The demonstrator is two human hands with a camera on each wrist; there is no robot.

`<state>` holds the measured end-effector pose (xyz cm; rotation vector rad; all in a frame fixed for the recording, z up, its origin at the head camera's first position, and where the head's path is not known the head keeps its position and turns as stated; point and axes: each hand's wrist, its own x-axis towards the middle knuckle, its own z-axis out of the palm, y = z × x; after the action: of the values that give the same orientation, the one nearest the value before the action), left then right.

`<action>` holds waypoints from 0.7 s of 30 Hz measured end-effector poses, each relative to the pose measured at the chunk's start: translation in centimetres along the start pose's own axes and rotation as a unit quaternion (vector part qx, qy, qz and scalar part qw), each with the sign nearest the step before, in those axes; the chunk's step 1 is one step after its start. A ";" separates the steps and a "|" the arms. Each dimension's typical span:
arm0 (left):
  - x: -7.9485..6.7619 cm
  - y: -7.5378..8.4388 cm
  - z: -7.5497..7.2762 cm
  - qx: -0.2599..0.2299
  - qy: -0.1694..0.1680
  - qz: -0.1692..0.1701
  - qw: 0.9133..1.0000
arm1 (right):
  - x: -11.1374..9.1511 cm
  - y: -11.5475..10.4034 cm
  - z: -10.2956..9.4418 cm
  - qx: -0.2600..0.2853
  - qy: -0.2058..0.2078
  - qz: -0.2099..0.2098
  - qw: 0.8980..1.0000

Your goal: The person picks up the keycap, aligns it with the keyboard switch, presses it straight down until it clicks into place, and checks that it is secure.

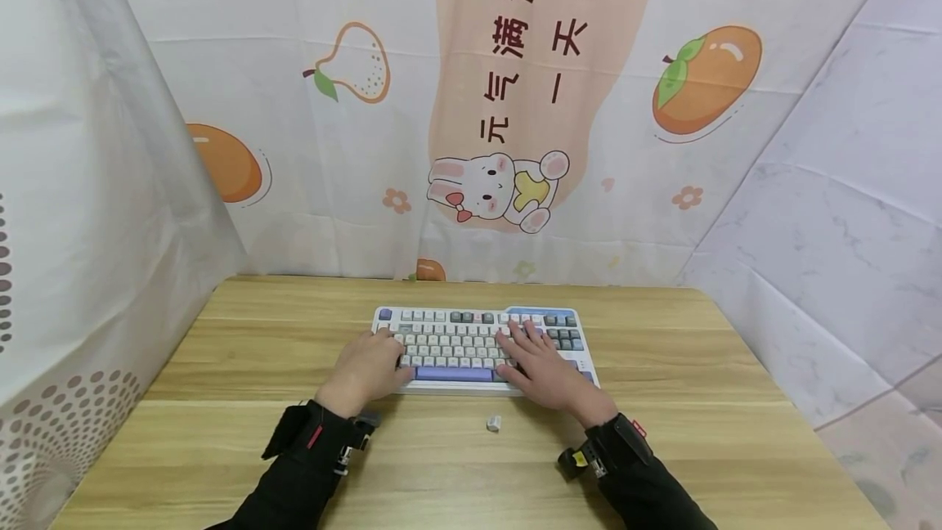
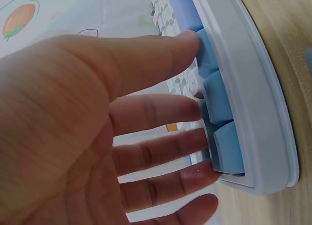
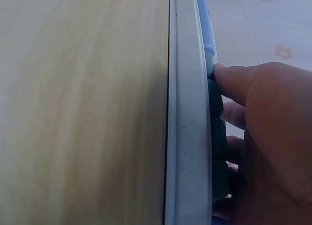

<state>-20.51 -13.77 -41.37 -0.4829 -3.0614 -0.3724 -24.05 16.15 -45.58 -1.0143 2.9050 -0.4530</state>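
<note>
A white computer keyboard (image 1: 449,342) with pale, grey-green and purple-blue keys lies flat on the wooden table. My left hand (image 1: 366,368) rests over its left end, and the left wrist view shows the thumb (image 2: 180,52) by the blue bottom-row keys (image 2: 219,101). Over the right half spreads my right hand (image 1: 548,373), fingers extended across the keys. From the right wrist, its thumb (image 3: 234,81) appears at the dark bottom-row keys (image 3: 218,137). Neither hand grips anything. Some keys are hidden under the fingers.
A small grey-white piece (image 1: 494,424), too small to identify, lies on the wooden table (image 1: 441,473) just in front of the keyboard. Behind the table hangs a printed curtain (image 1: 353,154); a white cloth (image 1: 96,186) drapes on the left and a marbled sheet (image 1: 832,211) on the right.
</note>
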 end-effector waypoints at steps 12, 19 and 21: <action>0.4 -0.4 0.5 -0.007 0.020 0.017 1.000 | 0.0 -0.1 -0.1 0.006 0.006 -0.004 1.000; 0.5 1.0 0.8 -0.028 0.055 0.093 0.994 | -0.1 -0.1 -0.1 0.008 0.004 -0.003 1.000; 0.5 1.7 1.0 -0.046 0.054 0.127 0.989 | -0.1 -0.1 -0.2 0.007 0.004 -0.001 1.000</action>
<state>-20.46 -11.79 -41.90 -0.8177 -2.8403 -0.5108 -23.94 16.18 -45.40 -1.0158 2.9044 -0.4778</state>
